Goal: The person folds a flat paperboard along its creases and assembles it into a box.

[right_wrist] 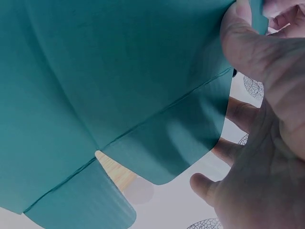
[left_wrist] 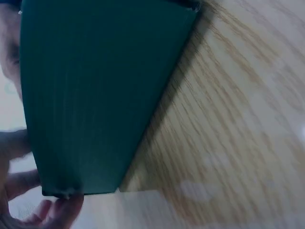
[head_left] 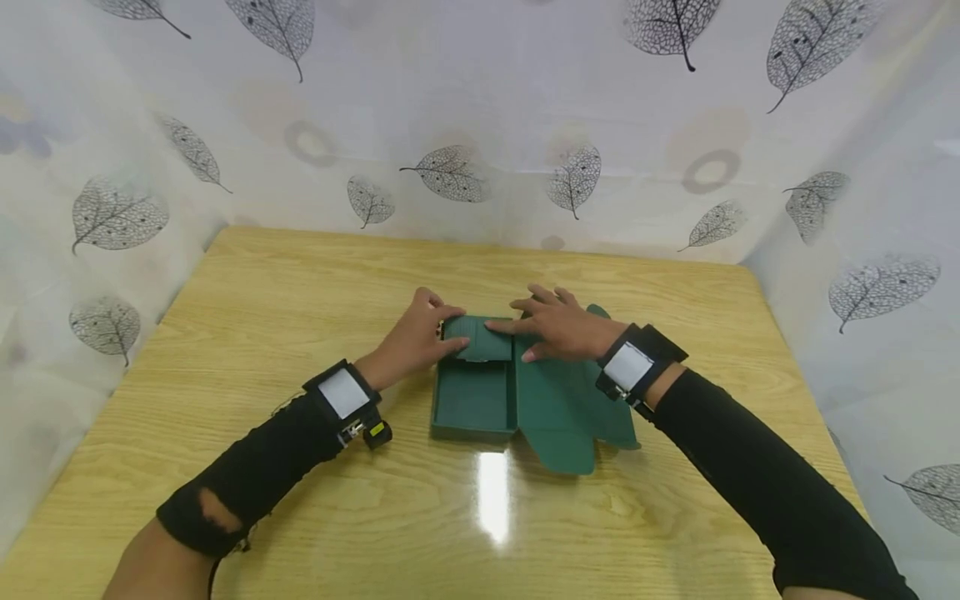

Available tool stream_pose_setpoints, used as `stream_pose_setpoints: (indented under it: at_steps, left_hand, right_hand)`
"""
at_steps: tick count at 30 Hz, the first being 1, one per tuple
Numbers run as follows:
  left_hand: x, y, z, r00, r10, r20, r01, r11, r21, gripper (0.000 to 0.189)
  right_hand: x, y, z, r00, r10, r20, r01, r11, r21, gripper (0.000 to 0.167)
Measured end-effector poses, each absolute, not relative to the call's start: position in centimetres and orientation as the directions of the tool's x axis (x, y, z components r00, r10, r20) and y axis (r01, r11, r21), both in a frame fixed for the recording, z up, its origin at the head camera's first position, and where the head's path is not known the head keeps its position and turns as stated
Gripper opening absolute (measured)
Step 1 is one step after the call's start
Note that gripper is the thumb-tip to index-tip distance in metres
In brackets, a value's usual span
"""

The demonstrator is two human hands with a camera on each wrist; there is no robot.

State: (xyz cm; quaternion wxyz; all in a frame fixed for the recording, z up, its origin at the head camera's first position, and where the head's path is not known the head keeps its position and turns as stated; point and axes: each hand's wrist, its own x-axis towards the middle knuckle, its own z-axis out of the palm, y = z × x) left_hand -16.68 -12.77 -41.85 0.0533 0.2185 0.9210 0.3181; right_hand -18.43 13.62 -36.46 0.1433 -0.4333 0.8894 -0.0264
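A green cardboard box (head_left: 471, 404) lies unfolded on the table, its lid (head_left: 558, 404) laid out to the right. Across the far half of the tray sits a flat green piece (head_left: 491, 343) with ridged lines. My left hand (head_left: 412, 342) grips the box's far left corner, thumb over the flat piece; in the left wrist view, fingertips (left_wrist: 69, 210) curl at the end of the green side wall (left_wrist: 100, 95). From the right, my right hand (head_left: 566, 327) reaches over the lid, its index finger extended onto the flat piece and its other fingers spread.
The wood-grain table (head_left: 300, 275) runs around the box on all sides. Behind and beside it hangs a pale curtain (head_left: 502, 108) printed with leaves. Lid flaps (right_wrist: 167, 148) stick out past the lid, with a notch between them.
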Motion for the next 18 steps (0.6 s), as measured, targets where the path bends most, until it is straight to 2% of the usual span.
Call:
stream_pose_setpoints:
  at_steps: [4, 10, 18]
  left_hand:
    - [-17.0, -11.8, -41.8, -0.879, 0.473, 0.067, 0.446, 0.763, 0.468, 0.044]
    - [-17.4, -10.4, -41.8, -0.864, 0.503, -0.006, 0.459, 0.793, 0.402, 0.041]
    - [-17.6, -9.8, -42.0, -0.825, 0.559, 0.081, 0.559, 0.790, 0.250, 0.033]
  right_hand:
    - [-18.2, 13.4, -36.5, -0.573, -0.783, -0.241, -0.772, 0.615, -0.164, 0.061]
    - [-18.2, 13.3, -37.0, -0.580, -0.765, -0.280, -0.758, 0.633, -0.158, 0.053]
    - [-18.4, 13.3, -36.9, -0.578, -0.768, -0.275, -0.763, 0.629, -0.152, 0.051]
